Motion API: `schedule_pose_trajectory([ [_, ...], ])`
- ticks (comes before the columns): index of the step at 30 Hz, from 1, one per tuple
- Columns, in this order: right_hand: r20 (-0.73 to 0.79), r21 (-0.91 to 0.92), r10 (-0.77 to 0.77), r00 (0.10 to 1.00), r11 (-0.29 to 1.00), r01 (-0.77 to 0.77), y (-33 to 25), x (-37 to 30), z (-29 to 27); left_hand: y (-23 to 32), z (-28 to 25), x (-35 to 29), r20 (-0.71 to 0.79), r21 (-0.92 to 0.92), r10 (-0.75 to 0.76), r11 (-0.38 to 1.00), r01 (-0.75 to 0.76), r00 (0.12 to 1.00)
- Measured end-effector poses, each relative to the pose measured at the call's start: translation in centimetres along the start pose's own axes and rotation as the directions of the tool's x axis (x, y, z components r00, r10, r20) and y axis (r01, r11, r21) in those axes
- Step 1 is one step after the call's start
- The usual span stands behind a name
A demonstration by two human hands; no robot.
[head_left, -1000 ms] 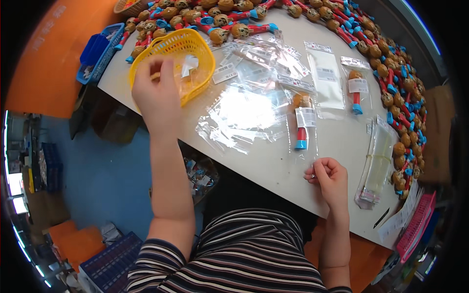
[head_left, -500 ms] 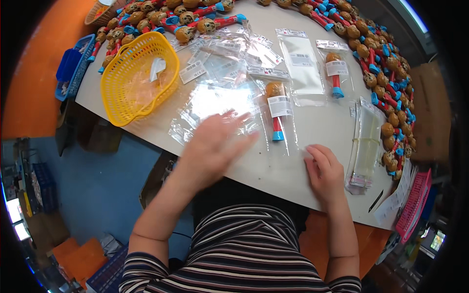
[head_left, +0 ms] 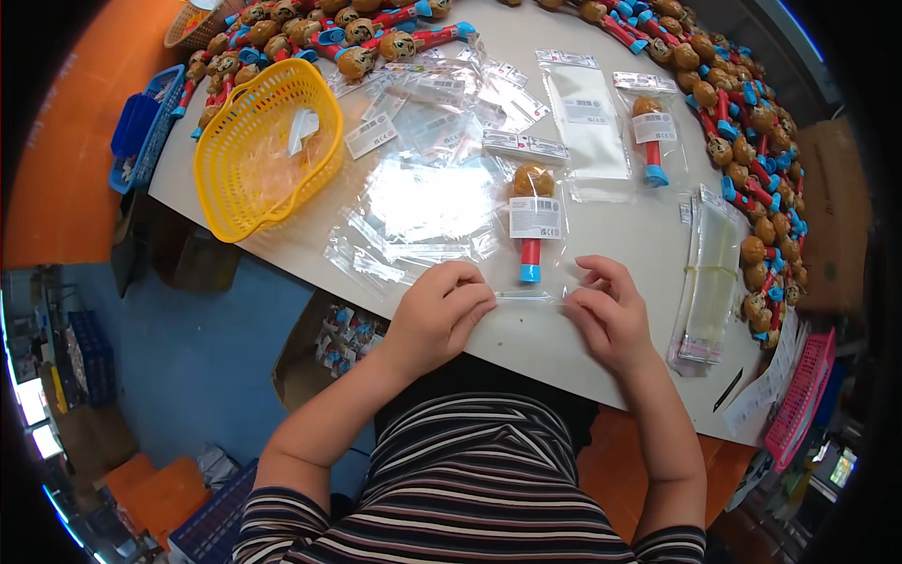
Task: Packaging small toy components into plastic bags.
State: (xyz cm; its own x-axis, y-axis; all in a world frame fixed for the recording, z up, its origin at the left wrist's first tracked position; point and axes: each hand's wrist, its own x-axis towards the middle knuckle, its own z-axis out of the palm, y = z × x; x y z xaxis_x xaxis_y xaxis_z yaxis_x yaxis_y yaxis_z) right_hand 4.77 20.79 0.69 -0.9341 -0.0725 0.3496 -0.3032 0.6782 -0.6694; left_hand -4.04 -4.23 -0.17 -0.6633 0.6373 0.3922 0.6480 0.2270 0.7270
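Clear plastic bag point(head_left: 554, 258) is steadied near the desk's point(head_left: 531, 345) front edge, apparently for flatness: lower-left corner pinched by curled left hand point(head_left: 442, 312); right hand point(head_left: 613, 312) half-open, hold indeterminable

Packing workshop: tabletop point(head_left: 658, 249), toys point(head_left: 399, 45) heaped along its far edge, clear bags point(head_left: 446, 136) across its middle, filled carton point(head_left: 293, 362) below its near edge.

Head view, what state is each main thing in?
Nearest bag: flat, toy inside
Left hand: curled at that bag's lower left
Right hand: half-open at its lower right
Upper-right bag: toy inside
Pale bag: no toy showing
Bundled bags: banded together
Yellow basket: holding clear plastic
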Motion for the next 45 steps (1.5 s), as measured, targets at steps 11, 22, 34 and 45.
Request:
schedule_pose_trajectory([
  [11,0.435,0.499,0.655,0.619,0.397,-0.77,-1.5,1.0,-0.6,1.2,1.4,0.3,0.194,-0.449,-0.613,0.639,0.625,0.766],
  [22,0.221,0.633,0.753,0.62,0.374,-0.678,-3.7,1.4,0.4,2.1,2.7,2.6,0.168,-0.549,-0.59,0.609,0.572,0.79],
  [34,-0.132,0.521,0.523,0.842,0.759,-0.391,0.5,4.3,-9.9,2.4,0.1,5.0,-0.044,-0.358,-0.285,0.899,0.251,0.958],
  [45,-0.145,0.403,0.69,0.709,0.696,-0.594,17.0,3.2,-17.6,-5.9,-3.6,5.7,-0.158,0.282,-0.141,0.942,0.182,0.977],
])
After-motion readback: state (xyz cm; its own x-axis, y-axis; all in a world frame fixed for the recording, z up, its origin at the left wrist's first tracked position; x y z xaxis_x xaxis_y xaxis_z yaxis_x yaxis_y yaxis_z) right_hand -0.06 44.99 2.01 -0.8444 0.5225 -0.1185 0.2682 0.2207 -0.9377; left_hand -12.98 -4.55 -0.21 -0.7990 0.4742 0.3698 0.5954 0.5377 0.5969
